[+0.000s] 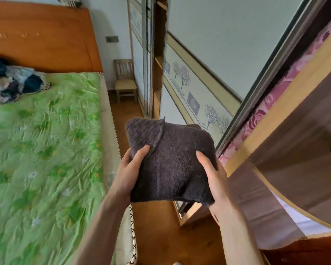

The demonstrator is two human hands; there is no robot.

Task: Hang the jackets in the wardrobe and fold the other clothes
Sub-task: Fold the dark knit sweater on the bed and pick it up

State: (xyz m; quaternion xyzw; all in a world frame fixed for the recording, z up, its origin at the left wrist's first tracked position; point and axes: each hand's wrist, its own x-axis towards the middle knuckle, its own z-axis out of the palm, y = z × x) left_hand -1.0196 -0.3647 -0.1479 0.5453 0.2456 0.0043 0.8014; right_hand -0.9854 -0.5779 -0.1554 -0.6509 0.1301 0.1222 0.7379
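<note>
A folded dark grey knitted sweater (170, 161) is held up in front of me, above the floor strip between the bed and the wardrobe. My left hand (131, 167) grips its left edge, thumb on top. My right hand (211, 173) grips its right edge, thumb lying across the knit. The wardrobe (204, 60) with sliding doors stands along the right, one door slid aside near me. A heap of unfolded clothes (13, 83) lies at the far left of the bed.
The bed with a green quilt (46, 153) and an orange headboard (40, 35) fills the left. A wooden chair (125, 81) stands in the far corner. Pink floral fabric (266, 106) and a wooden shelf edge (287, 100) show in the wardrobe opening at right.
</note>
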